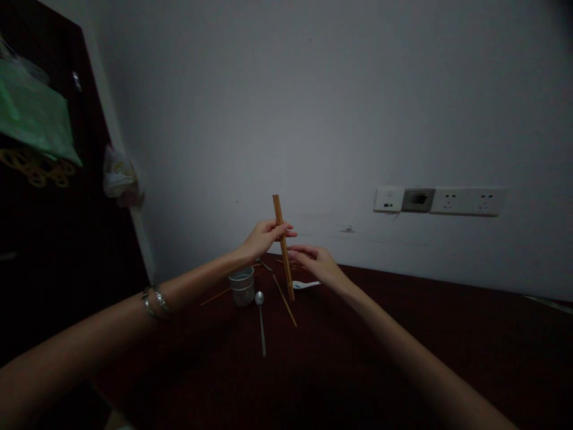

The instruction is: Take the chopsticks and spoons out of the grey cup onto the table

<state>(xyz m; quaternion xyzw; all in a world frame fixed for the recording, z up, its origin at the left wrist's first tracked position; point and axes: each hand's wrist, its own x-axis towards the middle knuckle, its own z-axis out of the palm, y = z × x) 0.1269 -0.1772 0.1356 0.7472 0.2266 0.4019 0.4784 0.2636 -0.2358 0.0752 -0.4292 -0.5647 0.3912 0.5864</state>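
Note:
A pair of wooden chopsticks (286, 266) stands nearly upright in the air, pinched near the upper part by my left hand (265, 236). Just right of the chopsticks is my right hand (317, 263), its thumb and fingers apart and pointing at them; whether a fingertip touches them I cannot tell. Below lie a single chopstick (285, 301), a long-handled metal spoon (262, 325) and a white soup spoon (307, 285). A grey metal cup with holes (242, 289) stands left of the metal spoon.
More chopsticks (215, 297) lie beside and behind the cup, with another metal utensil (265, 264) at the back. The dark red table (380, 340) meets a pale wall (313, 119) carrying sockets (465, 202). Bags (120, 173) hang at the left by a dark door (40, 239).

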